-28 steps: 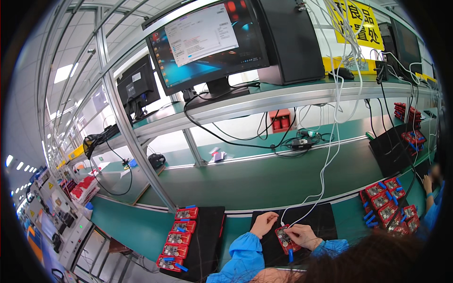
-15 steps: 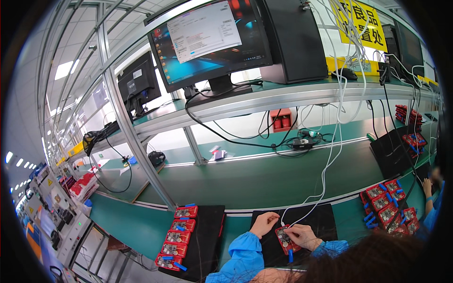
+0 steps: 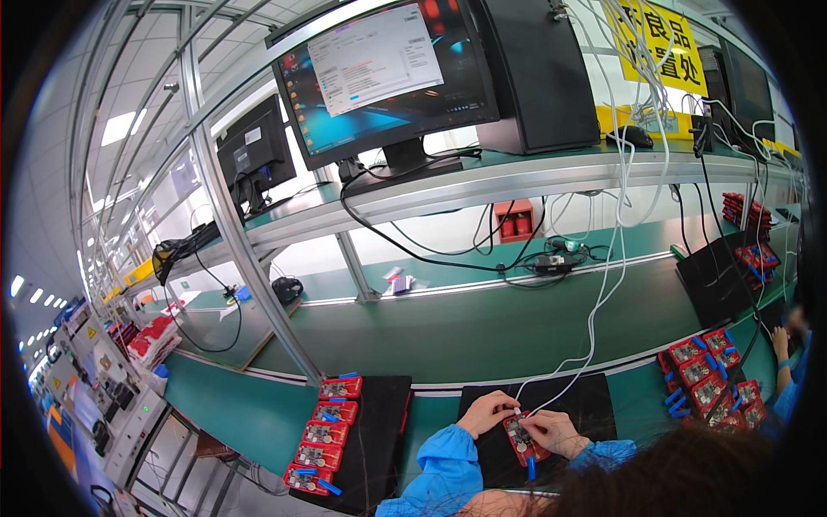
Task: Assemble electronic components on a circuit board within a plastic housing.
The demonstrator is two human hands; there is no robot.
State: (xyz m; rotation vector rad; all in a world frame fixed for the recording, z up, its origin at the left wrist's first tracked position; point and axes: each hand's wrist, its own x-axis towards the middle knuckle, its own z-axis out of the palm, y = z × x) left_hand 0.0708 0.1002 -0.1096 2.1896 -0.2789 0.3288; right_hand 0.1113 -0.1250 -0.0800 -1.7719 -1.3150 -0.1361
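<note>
A red-cased circuit board point(image 3: 523, 441) with a blue piece at its lower end lies on a black mat point(image 3: 594, 405) in front of me. My left hand point(image 3: 488, 414) has its fingertips closed at a white cable plug point(image 3: 518, 411) by the board's far edge. Over the board's upper right part, my right hand point(image 3: 558, 432) pinches the end of a second white cable point(image 3: 551, 400); its fingers partly hide that tip. Both forearms wear blue sleeves.
Several similar red-cased boards point(image 3: 320, 455) line a black mat at left, and more point(image 3: 708, 389) are piled at right. A co-worker's hand point(image 3: 780, 343) shows at far right. Above stand a monitor point(image 3: 383, 77) and black computer case point(image 3: 538, 77); white cables hang down.
My left hand has shifted slightly right, and its fingertips have closed in on the white plug at the board's far edge. My right hand stays nearly in place.
</note>
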